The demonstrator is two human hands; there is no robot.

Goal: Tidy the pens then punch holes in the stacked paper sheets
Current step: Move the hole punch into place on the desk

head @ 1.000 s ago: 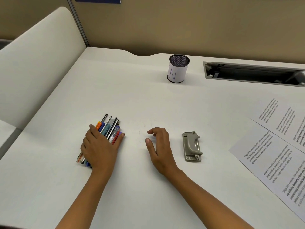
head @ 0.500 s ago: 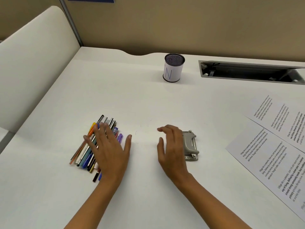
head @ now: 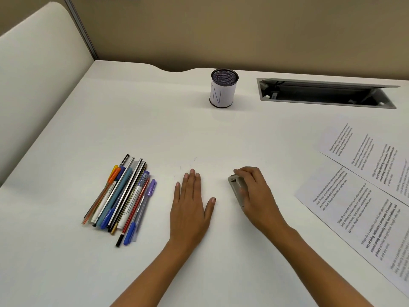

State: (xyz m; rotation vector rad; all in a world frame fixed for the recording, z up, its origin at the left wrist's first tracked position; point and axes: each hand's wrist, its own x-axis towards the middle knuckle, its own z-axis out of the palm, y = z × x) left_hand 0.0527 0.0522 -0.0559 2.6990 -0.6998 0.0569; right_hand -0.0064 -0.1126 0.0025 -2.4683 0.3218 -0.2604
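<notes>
Several pens and pencils (head: 124, 196) lie side by side in a neat bundle on the white desk (head: 132, 120), left of centre. To their right my left hand (head: 190, 204) rests flat on the desk, fingers straight, holding nothing. My right hand (head: 254, 196) curls over the grey hole punch (head: 235, 185), gripping it; only the punch's left edge shows. Two printed paper sheets (head: 354, 209) lie side by side at the right edge. A mesh pen cup (head: 223, 88) wrapped in white paper stands upright at the back centre.
A grey cable tray (head: 327, 94) with its lid raised is sunk into the desk at the back right. A cream divider panel (head: 37, 80) runs along the left side, and a tan partition wall closes the back.
My left hand has come off the pens and moved right onto the bare desk. My right hand has moved right onto the hole punch and closed over it.
</notes>
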